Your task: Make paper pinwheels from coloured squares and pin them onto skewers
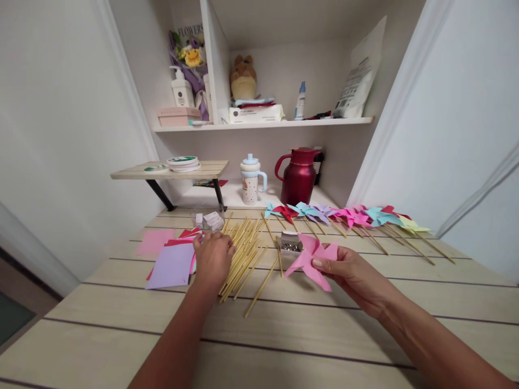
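- Right hand (357,273), at 4 o'clock from the middle of the pale wooden plank counter (284,335), holds a folded pink paper pinwheel head (311,261) above the boards. Grip closed on it, thumb on top of one blade edge, fingers beneath.
- Left hand (213,258) lies palm down at 9 o'clock of the pinwheel head, over the near edge of a loose heap of thin bamboo sticks (243,254). Fingers curled onto the sticks; whether one is pinched cannot be told.
- Small open box of metal pins (291,244) stands just behind the pinwheel head, at 12 o'clock.
- Stack of coloured paper squares, lilac on top (172,265), at 9 o'clock of the left hand.
- Row of finished paper pinwheels on sticks (348,217) lies across the far counter, 1 to 2 o'clock.
- Risk: the folded blades appear held by thumb pressure alone; a slackened grip could let them spring flat.
- Risk: a hasty pull could scatter the heap and roll sticks toward the near edge, or knock the pin box.
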`<action>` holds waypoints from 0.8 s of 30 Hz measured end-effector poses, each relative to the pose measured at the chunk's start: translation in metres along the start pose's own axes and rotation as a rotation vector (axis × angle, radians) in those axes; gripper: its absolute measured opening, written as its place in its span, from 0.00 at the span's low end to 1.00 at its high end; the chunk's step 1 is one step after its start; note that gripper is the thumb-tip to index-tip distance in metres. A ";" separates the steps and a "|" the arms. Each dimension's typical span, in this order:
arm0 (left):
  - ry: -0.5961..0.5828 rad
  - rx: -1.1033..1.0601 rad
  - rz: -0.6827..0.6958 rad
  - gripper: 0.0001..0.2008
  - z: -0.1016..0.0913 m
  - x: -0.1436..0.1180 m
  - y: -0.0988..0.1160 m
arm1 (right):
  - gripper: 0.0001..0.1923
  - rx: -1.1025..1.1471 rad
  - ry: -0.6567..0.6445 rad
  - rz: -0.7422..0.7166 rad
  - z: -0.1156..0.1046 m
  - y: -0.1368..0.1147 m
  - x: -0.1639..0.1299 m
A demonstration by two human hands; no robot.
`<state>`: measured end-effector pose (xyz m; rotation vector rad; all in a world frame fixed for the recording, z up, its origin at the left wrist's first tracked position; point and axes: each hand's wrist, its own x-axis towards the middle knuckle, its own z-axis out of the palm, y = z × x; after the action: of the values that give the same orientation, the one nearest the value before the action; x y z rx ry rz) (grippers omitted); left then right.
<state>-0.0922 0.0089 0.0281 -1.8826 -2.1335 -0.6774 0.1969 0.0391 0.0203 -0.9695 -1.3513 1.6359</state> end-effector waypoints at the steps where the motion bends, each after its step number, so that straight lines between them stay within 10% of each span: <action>1: -0.008 0.012 0.004 0.08 0.001 -0.001 0.000 | 0.14 -0.004 -0.008 0.001 0.000 0.000 0.000; 24: -0.129 0.177 -0.007 0.08 0.022 -0.003 0.009 | 0.13 -0.012 -0.101 0.023 0.000 -0.001 -0.002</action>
<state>-0.0797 0.0176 0.0098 -1.8701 -2.1970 -0.3629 0.1980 0.0374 0.0212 -0.9230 -1.4238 1.7155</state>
